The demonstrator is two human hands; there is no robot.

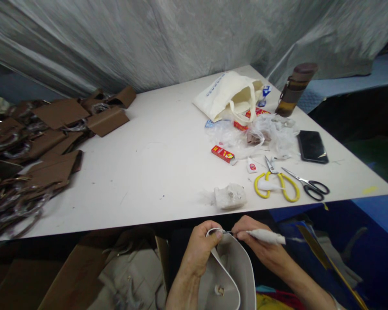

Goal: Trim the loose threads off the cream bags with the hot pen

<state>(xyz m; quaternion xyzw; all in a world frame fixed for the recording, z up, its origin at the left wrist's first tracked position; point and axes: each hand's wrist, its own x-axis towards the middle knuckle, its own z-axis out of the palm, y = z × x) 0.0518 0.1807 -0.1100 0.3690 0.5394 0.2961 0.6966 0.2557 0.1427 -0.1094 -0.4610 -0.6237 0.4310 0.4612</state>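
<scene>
A pale grey-white handbag (247, 269), its mouth facing up and a small gold-coloured metal fitting on it, is below the table's front edge. My left hand (194, 249) is closed on the bag's upper rim, where a narrow strap loops by the thumb. Between the fingers of my right hand (257, 241) is a thin tool with a thick white handle (269, 237). Its slim dark tip points left and reaches the rim beside my left thumb. Whether the tip has entered the material I cannot tell.
Brown bags (61, 114) are heaped at the table's left. Near me lie a white block (230, 196), yellow-handled scissors (289, 187), black-handled scissors (314, 189) and a red box (223, 154). A phone (313, 147), bottle (295, 90), plastic wrap and cloth tote (228, 92) occupy the right.
</scene>
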